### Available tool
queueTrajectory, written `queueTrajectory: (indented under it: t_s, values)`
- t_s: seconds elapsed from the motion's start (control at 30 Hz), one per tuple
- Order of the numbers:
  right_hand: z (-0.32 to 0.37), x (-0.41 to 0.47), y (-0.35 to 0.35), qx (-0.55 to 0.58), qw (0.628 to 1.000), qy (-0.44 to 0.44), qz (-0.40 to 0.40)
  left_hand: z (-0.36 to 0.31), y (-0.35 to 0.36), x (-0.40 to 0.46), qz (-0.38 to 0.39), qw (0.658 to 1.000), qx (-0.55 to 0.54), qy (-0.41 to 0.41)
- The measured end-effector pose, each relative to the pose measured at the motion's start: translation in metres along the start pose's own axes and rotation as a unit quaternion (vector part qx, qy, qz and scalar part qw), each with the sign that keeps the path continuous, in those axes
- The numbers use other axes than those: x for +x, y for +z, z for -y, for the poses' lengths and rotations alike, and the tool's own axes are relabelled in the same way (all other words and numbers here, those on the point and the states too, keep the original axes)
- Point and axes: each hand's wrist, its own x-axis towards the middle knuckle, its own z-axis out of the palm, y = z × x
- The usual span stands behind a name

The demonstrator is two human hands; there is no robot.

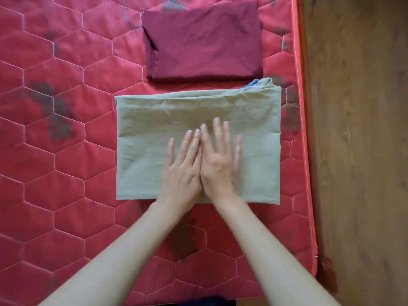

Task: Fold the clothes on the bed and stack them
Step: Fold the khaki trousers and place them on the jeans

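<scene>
both hands, left hand [180, 173] and right hand [218, 161], lie flat and open on the folded olive-green cloth [254, 138] on the red quilted bed [55, 173]; the folded maroon cloth [203, 40] waits just beyond, stacking not yet done.

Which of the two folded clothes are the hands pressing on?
The olive-green folded garment, nearer the person: both the left hand and right hand lie flat on it. The maroon folded garment lies untouched beyond.

blue cloth [254, 83] mostly hidden — fingers [217, 129] blurred
</scene>
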Motion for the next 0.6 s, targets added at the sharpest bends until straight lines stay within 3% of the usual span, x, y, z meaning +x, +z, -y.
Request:
queueTrajectory:
  t_s: [0.1, 0.17, 0.3, 0.37, 0.5, 0.6]
  values:
    - [-0.019, -0.017, 0.016, -0.039, 0.996, -0.016, 0.074, 0.022, 0.022, -0.005, 0.031, 0.998, 0.030, -0.046]
    - [-0.059, -0.025, 0.014, -0.074, 0.994, 0.013, 0.077, 0.047, 0.031, -0.022, 0.019, 0.996, 0.015, -0.089]
    - [-0.113, -0.032, -0.007, -0.087, 0.981, 0.152, 0.085, 0.072, 0.023, -0.044, 0.019, 0.989, 0.008, -0.144]
    - [-0.113, -0.026, -0.015, -0.079, 0.979, 0.177, 0.064, 0.065, 0.015, -0.033, -0.003, 0.991, 0.010, -0.135]
    - [-0.057, 0.008, -0.008, -0.012, 1.000, 0.010, 0.005, 0.031, 0.006, 0.019, -0.061, 0.998, 0.000, -0.008]
    - [-0.016, 0.042, 0.011, 0.022, 0.998, -0.053, 0.019, 0.023, 0.009, 0.062, -0.048, 0.999, 0.014, 0.021]
